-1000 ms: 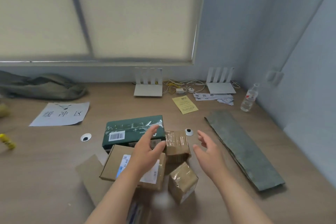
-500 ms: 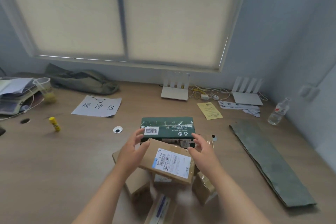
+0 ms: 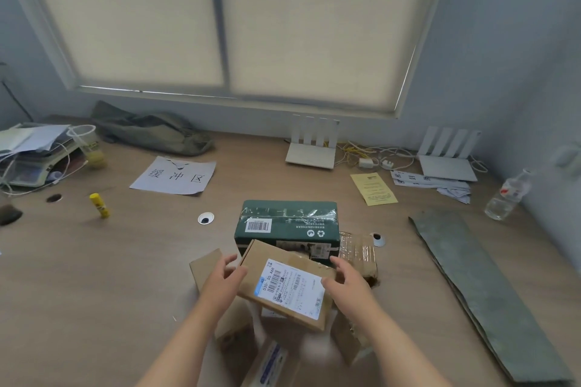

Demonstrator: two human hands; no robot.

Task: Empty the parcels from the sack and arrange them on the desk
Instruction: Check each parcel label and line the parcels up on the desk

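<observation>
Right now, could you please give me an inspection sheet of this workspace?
Surface: wooden desk.
Job's things: labelled parcel held above other cardboard parcels; green box behind it; taped parcel to its right; flattened sack at right.
Clutter: glue stick, paper sign, yellow leaflet, water bottle, two routers.
Hands: left hand and right hand grip the labelled parcel's opposite sides.
Cables: white and yellow cables between the routers.
Surroundings: window blinds drawn, blue-grey walls.
</observation>
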